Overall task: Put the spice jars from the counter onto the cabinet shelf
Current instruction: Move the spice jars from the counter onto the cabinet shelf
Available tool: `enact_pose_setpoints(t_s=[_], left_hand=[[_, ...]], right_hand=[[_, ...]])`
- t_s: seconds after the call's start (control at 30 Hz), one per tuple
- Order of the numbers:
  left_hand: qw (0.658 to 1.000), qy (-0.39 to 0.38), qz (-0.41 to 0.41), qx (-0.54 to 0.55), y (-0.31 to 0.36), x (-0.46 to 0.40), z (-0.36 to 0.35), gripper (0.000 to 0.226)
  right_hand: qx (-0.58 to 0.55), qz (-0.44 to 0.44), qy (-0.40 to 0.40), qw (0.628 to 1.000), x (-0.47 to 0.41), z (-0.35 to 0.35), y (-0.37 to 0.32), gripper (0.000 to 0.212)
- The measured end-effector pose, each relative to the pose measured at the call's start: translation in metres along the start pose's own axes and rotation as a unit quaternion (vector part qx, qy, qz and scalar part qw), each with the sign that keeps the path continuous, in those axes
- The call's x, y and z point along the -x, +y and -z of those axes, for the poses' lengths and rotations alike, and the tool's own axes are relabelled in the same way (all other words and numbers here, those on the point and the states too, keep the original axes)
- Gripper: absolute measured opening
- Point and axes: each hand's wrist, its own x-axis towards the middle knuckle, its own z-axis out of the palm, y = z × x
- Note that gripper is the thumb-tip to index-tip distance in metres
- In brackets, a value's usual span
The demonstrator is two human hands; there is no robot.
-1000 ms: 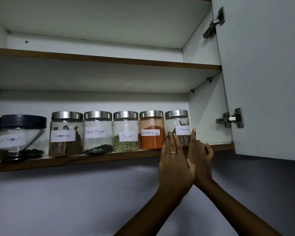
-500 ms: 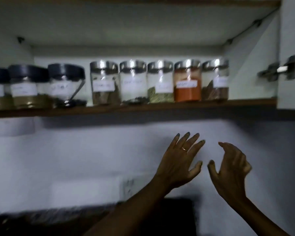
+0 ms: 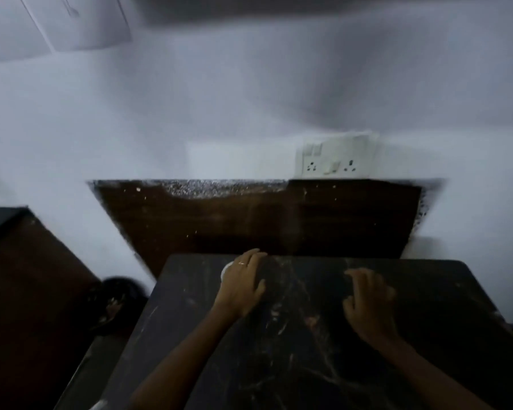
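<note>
White wall (image 3: pixel 249 99) fills the upper frame, dark brown panel (image 3: pixel 264 220) mid-frame, dark marbled counter (image 3: pixel 308 350) across the lower centre, socket plate (image 3: pixel 335 161) right of centre. Left hand (image 3: pixel 243 284) lower centre, fingers loosely spread, palm down over a small white round thing (image 3: pixel 225 272), grip unclear through blur; right hand (image 3: pixel 367 303) to its right, empty, fingers loosely curled. No spice jars or shelf visible.
</note>
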Motion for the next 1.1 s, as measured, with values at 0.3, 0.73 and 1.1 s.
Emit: enact_pose_setpoints(t_s=[0.3,0.73,1.1], left_hand=[[0.98,0.02,0.14,0.141,-0.084,0.047,-0.025,0.091],[0.908,-0.127,0.234,0.324,-0.138,0.029,-0.069,0.104],[0.926,-0.118,0.193,0.302,-0.128,0.04,-0.074,0.078]], right_hand=[[-0.03,-0.022,-0.272,0.962,0.019,-0.103,-0.092,0.069],[-0.25,-0.171,-0.376,0.876,-0.032,-0.158,-0.171,0.097],[-0.258,-0.184,-0.296,0.901,-0.012,-0.143,-0.171,0.077]])
